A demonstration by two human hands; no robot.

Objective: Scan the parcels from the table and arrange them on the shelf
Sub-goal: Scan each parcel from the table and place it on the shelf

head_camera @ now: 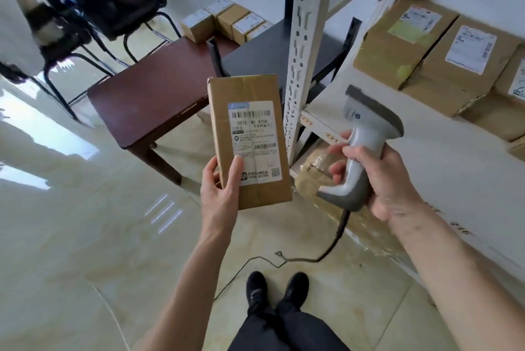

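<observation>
Above the glossy tiled floor (85, 237), the left hand (218, 191) gripped a cardboard parcel (250, 140) upright by its lower edge, its white shipping label (253, 143) showing barcodes and "501E … A10A". The right hand (377, 177) clasped a grey barcode scanner (366, 146) beside it, near shelf tags "222" and "221". Three labelled parcels (434, 58) lay on the white shelf (443, 169); small boxes (227, 21) sat on the table (153, 95)

Single head view, wide-angle, looking steeply down past raised forearms toward floor (85, 223), close.
</observation>
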